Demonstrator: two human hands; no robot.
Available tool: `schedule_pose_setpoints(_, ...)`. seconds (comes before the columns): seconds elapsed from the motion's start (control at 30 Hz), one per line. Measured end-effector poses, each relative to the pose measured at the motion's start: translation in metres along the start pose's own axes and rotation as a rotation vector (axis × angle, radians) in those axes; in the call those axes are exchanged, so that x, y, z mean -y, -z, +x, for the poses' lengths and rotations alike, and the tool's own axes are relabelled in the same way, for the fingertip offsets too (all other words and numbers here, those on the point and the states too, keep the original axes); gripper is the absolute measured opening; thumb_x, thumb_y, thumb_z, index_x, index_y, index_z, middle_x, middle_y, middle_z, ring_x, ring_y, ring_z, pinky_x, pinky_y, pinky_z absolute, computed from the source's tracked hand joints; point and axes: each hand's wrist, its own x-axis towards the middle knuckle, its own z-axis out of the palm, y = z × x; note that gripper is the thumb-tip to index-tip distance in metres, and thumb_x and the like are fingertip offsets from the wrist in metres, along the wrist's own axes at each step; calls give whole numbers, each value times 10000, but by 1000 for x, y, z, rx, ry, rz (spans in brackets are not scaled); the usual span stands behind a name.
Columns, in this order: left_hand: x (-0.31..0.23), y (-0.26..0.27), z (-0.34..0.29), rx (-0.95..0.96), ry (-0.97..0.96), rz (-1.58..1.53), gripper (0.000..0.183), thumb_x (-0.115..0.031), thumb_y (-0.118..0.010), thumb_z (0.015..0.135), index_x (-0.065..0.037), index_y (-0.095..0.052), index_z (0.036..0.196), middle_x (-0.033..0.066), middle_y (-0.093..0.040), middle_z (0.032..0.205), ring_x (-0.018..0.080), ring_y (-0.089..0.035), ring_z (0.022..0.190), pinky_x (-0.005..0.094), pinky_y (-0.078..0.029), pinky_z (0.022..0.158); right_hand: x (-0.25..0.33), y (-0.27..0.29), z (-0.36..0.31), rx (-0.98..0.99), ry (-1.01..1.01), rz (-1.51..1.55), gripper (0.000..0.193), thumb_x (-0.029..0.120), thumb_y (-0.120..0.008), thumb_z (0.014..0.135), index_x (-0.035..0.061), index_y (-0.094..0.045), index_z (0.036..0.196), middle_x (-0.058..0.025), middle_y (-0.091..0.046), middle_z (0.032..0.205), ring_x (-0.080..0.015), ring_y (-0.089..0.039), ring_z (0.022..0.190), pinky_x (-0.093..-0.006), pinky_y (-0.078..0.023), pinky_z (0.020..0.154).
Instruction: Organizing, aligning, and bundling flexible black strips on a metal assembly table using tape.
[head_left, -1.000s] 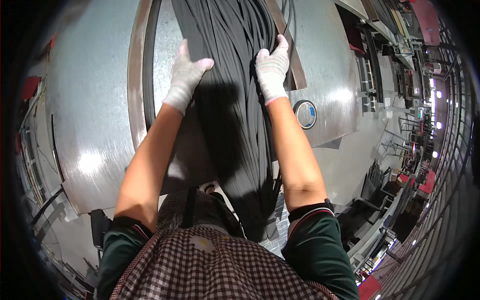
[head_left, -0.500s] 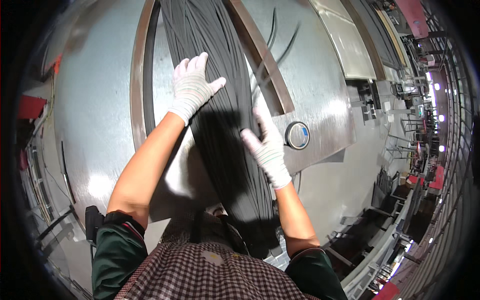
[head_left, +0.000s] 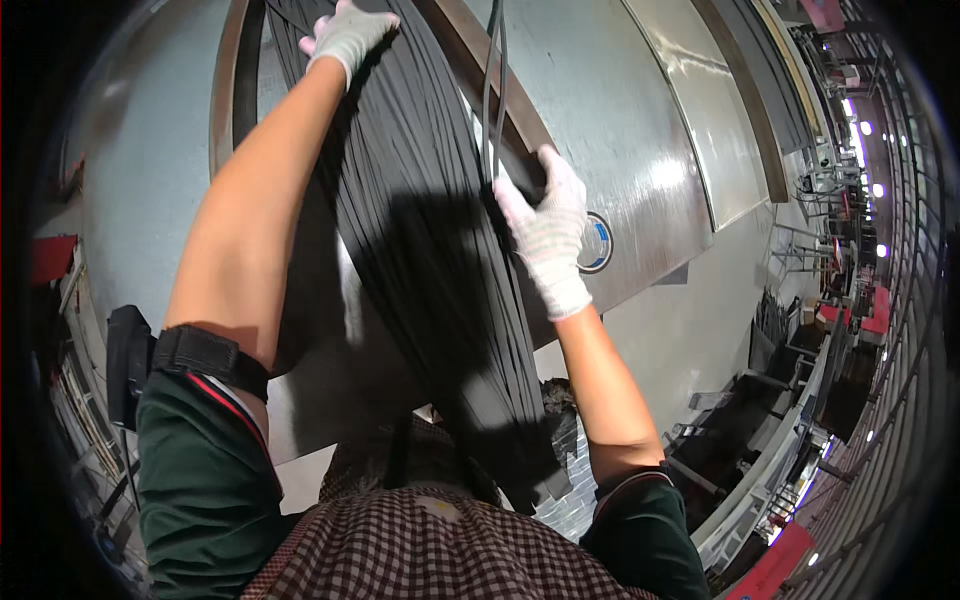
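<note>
A long bundle of thin dark grey rubber-like strips [head_left: 410,200] runs from the top of the view down toward my body, its lower ends over the near table edge. My left hand [head_left: 348,38], in a white knitted glove, is stretched far up and lies on the bundle with its fingers spread. My right hand [head_left: 550,230], gloved alike, is beside the bundle's right side, thumb and fingers apart. A few loose strips [head_left: 494,90] stand away from the bundle and pass down by my right thumb. A roll of tape [head_left: 597,243] lies just right of that hand, partly covered by it.
The metal tabletop [head_left: 630,130] carries two brown rails, a left rail [head_left: 228,100] and a right rail [head_left: 525,115], flanking the bundle. Farther right lies a shiny panel [head_left: 690,110]. Racks and stacked material [head_left: 770,340] stand beyond the table on the right.
My left hand has slid farther up the bundle. My right hand has moved slightly up and right, near the tape roll. The loose strips have swung left and now hang straighter.
</note>
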Motion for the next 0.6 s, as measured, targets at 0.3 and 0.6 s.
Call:
schedule_pose_setpoints(0.3, 6, 1, -31, -205, -253, 12, 872, -411, -702, 794, -58, -326, 1497, 199, -577, 1231, 374, -534, 1153, 487, -437, 963, -6, -57, 59, -15, 223, -337, 597, 170, -717, 754, 90, -499, 1304, -114, -594, 1129, -312, -532, 1115, -474, -406, 967)
schedule_pose_setpoints(0.6, -73, 34, -61, 569, 3, -1000, 191, -239, -632, 921, -65, -654, 845, -10, -604, 678, 87, -565, 558, 249, -447, 450, 22, -42, 74, -66, 711, 192, 401, 170, -735, 801, -15, -644, 1145, -199, -668, 1107, -368, -642, 1039, -425, -512, 932)
